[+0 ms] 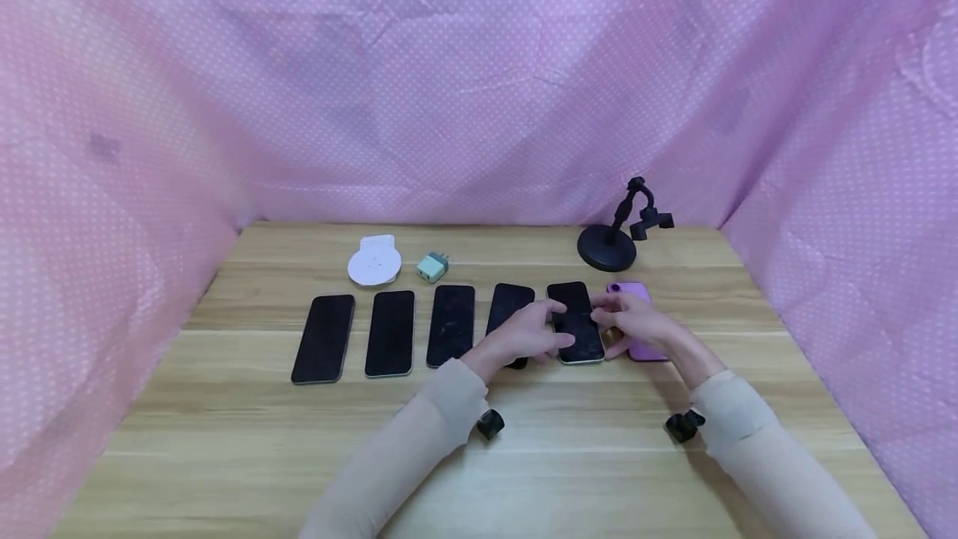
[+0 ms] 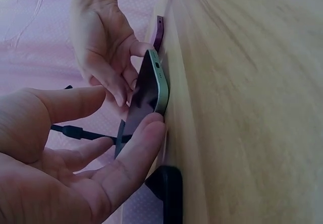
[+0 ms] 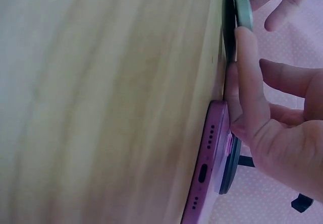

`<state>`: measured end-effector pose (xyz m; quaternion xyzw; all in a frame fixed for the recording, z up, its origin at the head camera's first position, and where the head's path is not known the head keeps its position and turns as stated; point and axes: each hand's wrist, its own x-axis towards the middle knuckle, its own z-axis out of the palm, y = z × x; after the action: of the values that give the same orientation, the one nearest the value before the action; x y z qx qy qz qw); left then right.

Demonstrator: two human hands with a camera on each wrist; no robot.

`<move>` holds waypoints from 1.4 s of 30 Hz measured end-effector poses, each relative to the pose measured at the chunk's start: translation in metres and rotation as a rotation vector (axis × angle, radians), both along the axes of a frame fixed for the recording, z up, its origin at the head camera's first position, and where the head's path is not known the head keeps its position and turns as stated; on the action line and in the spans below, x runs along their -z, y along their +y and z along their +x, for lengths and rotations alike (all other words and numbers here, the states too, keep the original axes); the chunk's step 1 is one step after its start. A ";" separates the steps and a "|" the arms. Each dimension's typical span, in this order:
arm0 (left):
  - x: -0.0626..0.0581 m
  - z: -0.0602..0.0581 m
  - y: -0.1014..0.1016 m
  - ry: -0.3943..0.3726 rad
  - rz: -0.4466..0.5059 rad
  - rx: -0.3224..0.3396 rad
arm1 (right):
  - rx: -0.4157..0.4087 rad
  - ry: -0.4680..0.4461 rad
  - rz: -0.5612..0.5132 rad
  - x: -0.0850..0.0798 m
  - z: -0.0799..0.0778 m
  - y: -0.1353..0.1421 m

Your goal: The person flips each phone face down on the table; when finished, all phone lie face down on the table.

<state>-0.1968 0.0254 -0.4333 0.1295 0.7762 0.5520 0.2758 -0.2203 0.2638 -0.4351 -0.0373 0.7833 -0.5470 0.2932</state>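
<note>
A smartphone (image 1: 580, 327) with a black screen and pale green frame lies face up between both hands. My left hand (image 1: 527, 331) is at its left edge, fingers extended; in the left wrist view a fingertip (image 2: 154, 120) touches the frame's lower corner. From the other side, my right hand (image 1: 632, 318) reaches the right edge, one straight finger (image 3: 247, 57) against the frame in the right wrist view. Under the right hand lies a purple phone (image 1: 645, 349), back up and partly covered. The left hand overlaps another dark phone (image 1: 511, 299) in the head view.
Three more black-screened phones lie leftward: one (image 1: 451, 323), another (image 1: 391, 331), and the leftmost (image 1: 323, 339). Behind them are a white disc (image 1: 374, 263) and a pale green charger plug (image 1: 432, 267). A black phone stand (image 1: 608, 248) is at the back right. Pink dotted cloth (image 1: 479, 106) surrounds the table.
</note>
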 end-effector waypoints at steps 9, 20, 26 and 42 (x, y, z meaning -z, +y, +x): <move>0.004 -0.010 0.001 -0.164 0.149 0.003 | 0.012 -0.023 -0.046 0.001 -0.002 0.009; 0.006 -0.022 0.007 -0.246 0.274 -0.012 | 0.039 0.059 -0.109 -0.007 0.003 0.023; 0.006 -0.026 0.006 -0.296 0.306 -0.040 | 0.040 0.042 -0.138 -0.007 0.003 0.024; -0.002 -0.027 0.009 -0.327 0.310 -0.014 | 0.011 -0.047 -0.230 -0.014 0.001 0.015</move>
<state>-0.2237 0.0341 -0.4310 0.0739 0.6280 0.6801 0.3709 -0.2197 0.2791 -0.4207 -0.0536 0.7086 -0.6354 0.3022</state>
